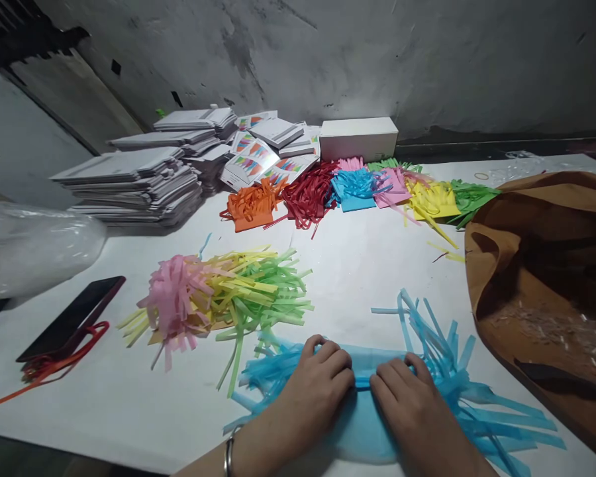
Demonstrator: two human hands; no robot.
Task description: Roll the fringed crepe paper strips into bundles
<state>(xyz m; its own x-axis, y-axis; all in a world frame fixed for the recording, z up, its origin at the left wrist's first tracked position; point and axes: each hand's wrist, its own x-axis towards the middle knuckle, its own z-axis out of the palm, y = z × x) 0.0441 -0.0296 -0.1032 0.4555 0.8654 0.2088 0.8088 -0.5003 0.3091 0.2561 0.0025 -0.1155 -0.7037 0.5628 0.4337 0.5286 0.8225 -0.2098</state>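
A sheet of blue tissue paper (365, 430) with fringed strips at both ends lies on the white table near its front edge. My left hand (320, 384) has its fingers curled down on a narrow fold across the middle of the sheet. Just to the right, my right hand (407, 397) grips the same fold with bent fingers. A short stretch of the fold shows between the hands. Beyond my left hand lie fringed bundles of pink tissue (176, 298), yellow tissue (238, 281) and green tissue (273, 291).
Stacked white packets (129, 185) stand at the back left, beside a white box (358, 139). Colored fringe bundles, one orange (253, 205), line the back. A phone (74, 315) with a red cord lies left. A brown bag (496, 265) gapes open at right.
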